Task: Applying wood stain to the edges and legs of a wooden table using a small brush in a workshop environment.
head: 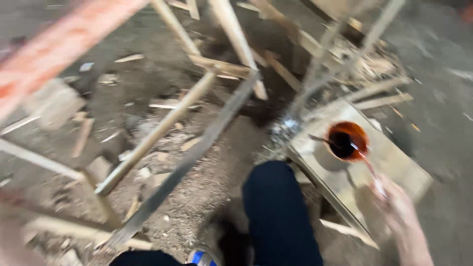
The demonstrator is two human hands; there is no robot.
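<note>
Your right hand [396, 207] closes its grip on a thin brush [367, 165], tip dipped in the dark-stain bowl [347, 140] on a board [394, 157]; your left hand is out of view.

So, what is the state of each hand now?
Left hand: not in view.
Right hand: closed on a brush whose tip is in the bowl.

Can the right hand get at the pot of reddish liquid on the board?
Probably yes: the right hand already holds a brush whose tip dips into the pot; nothing lies between them.
</note>
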